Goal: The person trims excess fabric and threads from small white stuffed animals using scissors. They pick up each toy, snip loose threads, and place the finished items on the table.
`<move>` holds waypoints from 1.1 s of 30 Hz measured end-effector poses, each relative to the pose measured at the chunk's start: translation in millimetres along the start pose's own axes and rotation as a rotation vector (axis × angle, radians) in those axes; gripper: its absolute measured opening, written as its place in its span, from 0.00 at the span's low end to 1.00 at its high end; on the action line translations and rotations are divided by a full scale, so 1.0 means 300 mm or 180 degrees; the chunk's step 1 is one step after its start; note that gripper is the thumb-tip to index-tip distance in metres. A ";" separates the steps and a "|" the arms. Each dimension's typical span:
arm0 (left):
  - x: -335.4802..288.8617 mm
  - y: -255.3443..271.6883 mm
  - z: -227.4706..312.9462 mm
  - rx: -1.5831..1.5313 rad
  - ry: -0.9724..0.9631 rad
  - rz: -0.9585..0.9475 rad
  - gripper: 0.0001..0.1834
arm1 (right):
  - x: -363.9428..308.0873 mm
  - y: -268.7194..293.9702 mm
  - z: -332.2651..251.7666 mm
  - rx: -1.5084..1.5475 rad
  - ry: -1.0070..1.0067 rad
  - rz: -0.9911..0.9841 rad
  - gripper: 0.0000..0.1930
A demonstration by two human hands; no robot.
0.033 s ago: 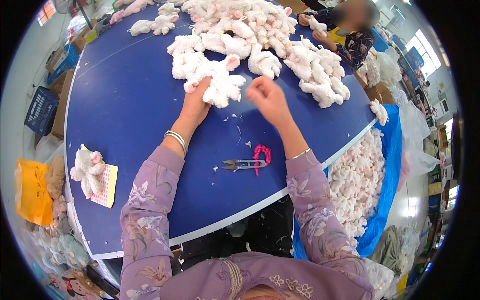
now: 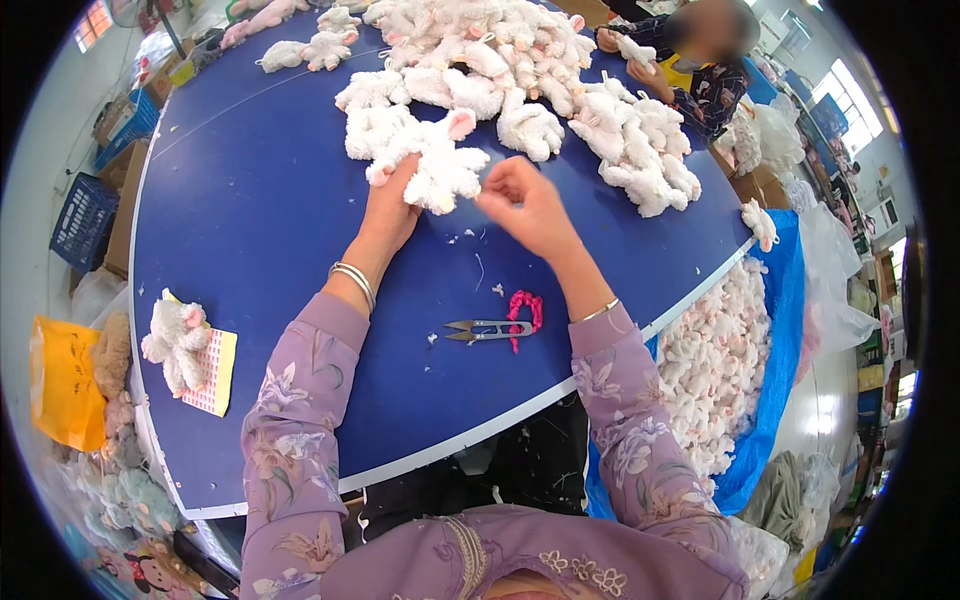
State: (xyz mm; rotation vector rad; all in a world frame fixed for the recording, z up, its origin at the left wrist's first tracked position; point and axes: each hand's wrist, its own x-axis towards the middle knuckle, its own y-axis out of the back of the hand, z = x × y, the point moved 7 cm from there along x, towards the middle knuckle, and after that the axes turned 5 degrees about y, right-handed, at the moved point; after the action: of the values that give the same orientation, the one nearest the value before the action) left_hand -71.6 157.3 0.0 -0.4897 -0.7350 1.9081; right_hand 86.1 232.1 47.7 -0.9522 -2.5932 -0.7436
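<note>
My left hand (image 2: 393, 203) is closed around a fluffy white plush toy (image 2: 445, 165) with a pink ear, held up just over the blue tabletop. At the toy's right edge is my right hand (image 2: 530, 208), its thumb and fingers pinched together. What the pinch holds, if anything, is too small to tell. Grey thread snips (image 2: 490, 330) with a pink wrapped loop lie on the table below my hands, among bits of white fluff.
Many white plush toys are heaped (image 2: 490, 50) at the far side, with another pile (image 2: 640, 145) to the right. One toy (image 2: 178, 345) rests on a checked card at left. A blue sack (image 2: 785, 300) full of toys stands at right. Another person handles a toy (image 2: 635, 52) far right.
My right hand has shifted slightly left, its fingertips coming to the plush toy's edge. My left hand and the toy have barely moved.
</note>
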 end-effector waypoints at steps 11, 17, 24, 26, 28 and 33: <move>0.003 0.036 0.021 0.0164 -0.0314 0.0487 0.15 | -0.009 -0.040 -0.068 0.0241 0.0072 0.0535 0.07; 0.009 0.069 0.061 0.1084 -0.0331 0.0848 0.11 | -0.020 0.000 0.028 0.1075 -0.0724 0.0439 0.08; 0.011 0.056 0.047 0.1012 -0.0656 0.0572 0.16 | -0.029 -0.047 -0.037 -0.0266 -0.0492 0.0586 0.15; 0.003 0.039 0.051 0.1031 -0.0756 0.0552 0.17 | -0.028 -0.084 -0.049 -0.0328 -0.0336 0.0426 0.15; 0.011 0.041 0.046 0.0971 -0.0787 0.0553 0.17 | -0.027 -0.103 -0.051 -0.0411 -0.0274 0.0238 0.16; 0.002 0.027 0.038 0.0525 -0.0494 0.0535 0.16 | -0.023 -0.097 -0.072 -0.0426 -0.0016 0.0399 0.13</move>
State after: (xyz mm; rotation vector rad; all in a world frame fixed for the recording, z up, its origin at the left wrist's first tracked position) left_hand -84.1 152.1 2.8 -0.3106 -0.6450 2.1622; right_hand 73.9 197.6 52.0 -1.1449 -2.4863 -0.8906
